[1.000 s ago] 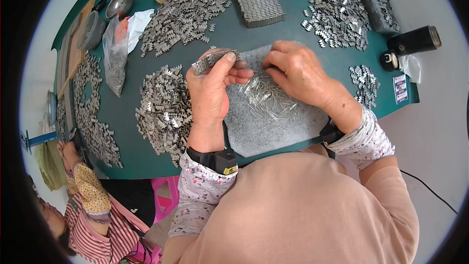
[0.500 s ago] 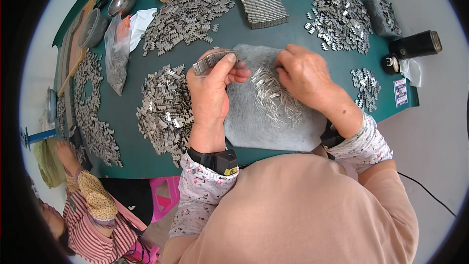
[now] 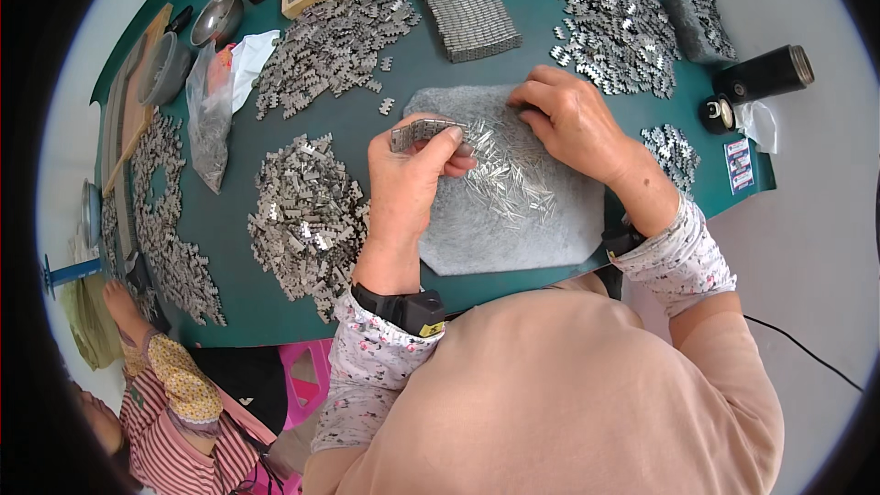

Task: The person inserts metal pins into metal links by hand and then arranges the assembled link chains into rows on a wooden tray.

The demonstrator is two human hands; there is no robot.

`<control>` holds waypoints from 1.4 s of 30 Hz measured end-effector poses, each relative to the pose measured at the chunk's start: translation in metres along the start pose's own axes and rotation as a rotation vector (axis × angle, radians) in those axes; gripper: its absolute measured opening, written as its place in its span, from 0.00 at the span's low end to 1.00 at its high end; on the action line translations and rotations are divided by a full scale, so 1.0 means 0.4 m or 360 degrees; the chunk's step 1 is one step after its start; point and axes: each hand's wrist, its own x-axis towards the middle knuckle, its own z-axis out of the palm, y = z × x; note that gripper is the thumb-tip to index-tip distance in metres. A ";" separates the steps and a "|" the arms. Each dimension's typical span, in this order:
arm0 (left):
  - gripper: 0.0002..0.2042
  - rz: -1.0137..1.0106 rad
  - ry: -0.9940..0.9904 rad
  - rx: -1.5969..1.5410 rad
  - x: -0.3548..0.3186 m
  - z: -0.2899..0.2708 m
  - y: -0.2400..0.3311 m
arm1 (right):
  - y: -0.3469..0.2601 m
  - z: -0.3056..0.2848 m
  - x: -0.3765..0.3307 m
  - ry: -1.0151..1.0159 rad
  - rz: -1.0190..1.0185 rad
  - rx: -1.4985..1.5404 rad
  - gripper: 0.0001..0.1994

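Note:
My left hand (image 3: 403,188) grips a short strip of linked metal chain pieces (image 3: 417,135) between thumb and fingers, above the left edge of a grey felt mat (image 3: 504,250). On the mat lies a loose scatter of thin silver pins (image 3: 509,183). Over the mat's far right part, my right hand (image 3: 587,128) is closed, thumb against fingertips. Whatever it may pinch is too small and dark to make out. Left of my left forearm stands a heap of small metal links (image 3: 307,220).
More flat toothed links lie in piles at the far left (image 3: 335,46) and far right (image 3: 623,27). A woven metal slab (image 3: 467,14) rests beyond the mat. A black flask (image 3: 765,78) lies at right. A co-worker's arm (image 3: 165,362) reaches in at lower left.
The view has shifted slightly. My left hand with the strip has come closer to the pins. My right hand has drawn away from them toward the mat's far right, uncovering more pins.

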 end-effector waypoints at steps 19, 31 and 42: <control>0.06 0.0148 -0.0125 -0.0074 -0.010 0.018 0.007 | -0.007 0.023 0.023 -0.0030 -0.0304 -0.0067 0.09; 0.06 0.0235 -0.0170 -0.0022 -0.023 0.043 0.004 | -0.099 0.006 0.002 0.0204 0.0092 0.0719 0.05; 0.06 0.0260 -0.0183 0.0017 -0.024 0.043 0.003 | -0.094 0.010 -0.006 0.0186 0.0167 0.0843 0.05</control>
